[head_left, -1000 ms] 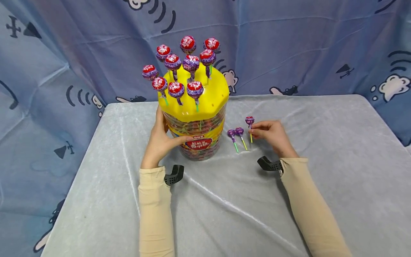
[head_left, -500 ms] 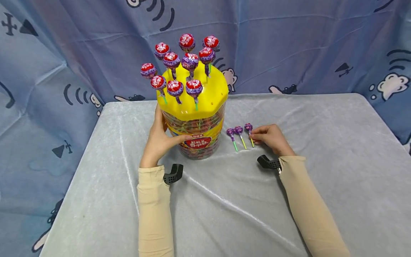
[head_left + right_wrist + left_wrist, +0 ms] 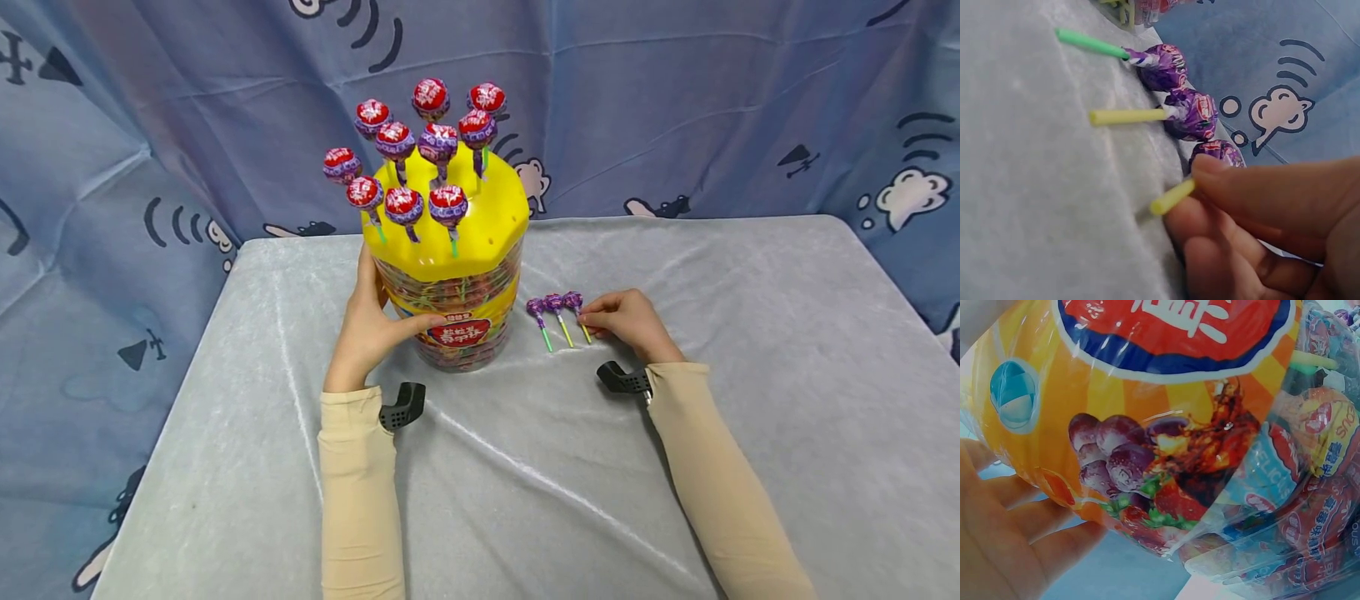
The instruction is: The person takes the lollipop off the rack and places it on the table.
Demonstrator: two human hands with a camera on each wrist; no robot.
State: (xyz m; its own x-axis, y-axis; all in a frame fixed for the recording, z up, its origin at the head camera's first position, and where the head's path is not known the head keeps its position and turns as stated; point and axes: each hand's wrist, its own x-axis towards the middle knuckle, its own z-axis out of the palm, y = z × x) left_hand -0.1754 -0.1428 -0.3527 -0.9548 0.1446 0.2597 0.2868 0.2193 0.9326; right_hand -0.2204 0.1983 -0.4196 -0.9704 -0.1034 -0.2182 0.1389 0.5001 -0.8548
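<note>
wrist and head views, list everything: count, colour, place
backdrop: 1, blue, at back
tablecloth: 1, grey, foreground
tub: 1, clear, on tablecloth
label: 1, mostly yellow, around tub
lid: 1, yellow, atop tub
sweets: uncounted, multicoloured, inside tub
standing lollipops: 10, red and purple, in lid
row lollipops: 3, purple, right of tub
left hand: 1, bare, holding tub
right hand: 1, bare, pinching rightmost lollipop's stick
sleeves: 2, beige, below hands
wrist cameras: 2, black, by sleeves
</note>
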